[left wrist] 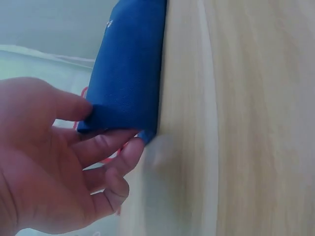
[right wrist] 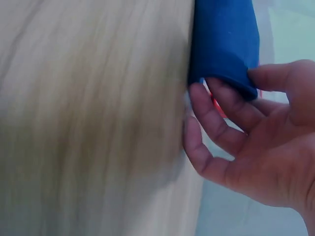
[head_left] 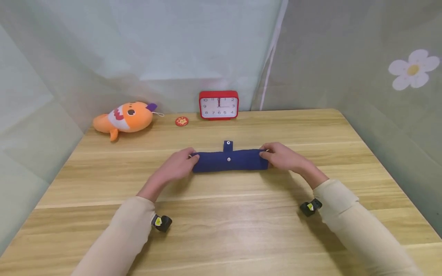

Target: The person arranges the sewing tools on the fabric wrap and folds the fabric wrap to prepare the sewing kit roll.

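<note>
A long, flat dark blue case (head_left: 212, 161) with a snap button on its front stretches between both hands, level across the middle of the table. From its upper edge a short tab (head_left: 228, 146) with a matching snap sticks up, unfastened. My left hand (head_left: 179, 164) pinches the left end, thumb on the front and fingers behind. At the other end, my right hand (head_left: 281, 156) pinches the upper corner the same way. In the wrist views the blue case (left wrist: 130, 69) is folded over, its end (right wrist: 224, 54) forming an open loop where the fingers reach in.
A red alarm clock (head_left: 219, 105) stands at the table's back edge, behind the case. Left of it lie a round red badge (head_left: 182, 121) and an orange plush shark (head_left: 132, 119). Hanging cloth (head_left: 172, 50) borders the wooden table (head_left: 224, 222) at the back and sides.
</note>
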`<action>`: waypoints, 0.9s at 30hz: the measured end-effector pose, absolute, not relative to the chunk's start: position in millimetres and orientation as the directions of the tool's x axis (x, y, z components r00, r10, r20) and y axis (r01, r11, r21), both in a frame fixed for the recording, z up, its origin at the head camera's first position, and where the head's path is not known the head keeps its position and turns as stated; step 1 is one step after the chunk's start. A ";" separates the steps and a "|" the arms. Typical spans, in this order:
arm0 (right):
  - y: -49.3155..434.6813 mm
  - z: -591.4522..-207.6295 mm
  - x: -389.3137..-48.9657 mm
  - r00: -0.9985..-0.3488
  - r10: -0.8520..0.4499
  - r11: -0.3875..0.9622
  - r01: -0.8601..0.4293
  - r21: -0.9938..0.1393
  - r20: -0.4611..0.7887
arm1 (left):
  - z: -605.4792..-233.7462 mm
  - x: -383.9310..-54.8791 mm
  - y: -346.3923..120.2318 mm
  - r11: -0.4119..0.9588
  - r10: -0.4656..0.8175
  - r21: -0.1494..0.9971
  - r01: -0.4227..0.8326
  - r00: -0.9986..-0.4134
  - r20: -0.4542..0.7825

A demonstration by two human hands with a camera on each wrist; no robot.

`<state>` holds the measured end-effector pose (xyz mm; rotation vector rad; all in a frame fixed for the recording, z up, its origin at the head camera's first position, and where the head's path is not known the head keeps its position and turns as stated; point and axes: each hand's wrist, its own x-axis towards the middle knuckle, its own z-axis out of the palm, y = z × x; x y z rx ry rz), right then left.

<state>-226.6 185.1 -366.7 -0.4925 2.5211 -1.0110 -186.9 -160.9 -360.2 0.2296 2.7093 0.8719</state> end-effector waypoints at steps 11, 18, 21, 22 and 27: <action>171.8 -376.2 -232.5 -0.921 -0.297 0.739 -0.054 -0.672 -0.252 | -372.1 -206.0 -150.8 0.812 0.142 0.583 -0.026 -0.960 -0.241; 165.1 -378.6 -231.5 -0.938 -0.269 0.775 -0.077 -0.627 -0.217 | -374.9 -213.4 -146.2 0.847 0.117 0.532 -0.024 -0.966 -0.230; 162.4 -380.5 -231.2 -0.948 -0.260 0.801 -0.106 -0.589 -0.183 | -375.2 -214.5 -145.2 0.857 0.101 0.514 -0.033 -0.968 -0.230; 161.6 -381.4 -231.1 -0.950 -0.260 0.808 -0.116 -0.577 -0.172 | -374.8 -214.1 -144.5 0.862 0.090 0.505 -0.035 -0.971 -0.222; 160.7 -382.1 -229.5 -0.956 -0.261 0.825 -0.147 -0.545 -0.136 | -364.0 -201.9 -131.5 0.900 0.071 0.436 0.035 -0.995 -0.067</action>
